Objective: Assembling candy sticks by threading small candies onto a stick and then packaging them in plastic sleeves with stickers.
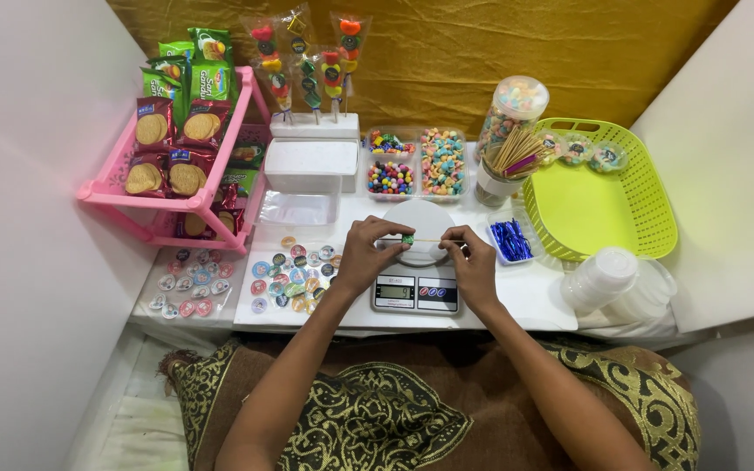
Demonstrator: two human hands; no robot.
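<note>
Both my hands hover over a small kitchen scale with a round white platform. My left hand pinches a small green candy threaded on a thin wooden skewer. My right hand grips the other end of that skewer. The skewer lies level between the two hands, just above the platform.
Clear trays of coloured candies stand behind the scale, beside a cup of skewers and a candy jar. A lime basket sits right, stacked white lids near it, round stickers left, a pink biscuit rack far left.
</note>
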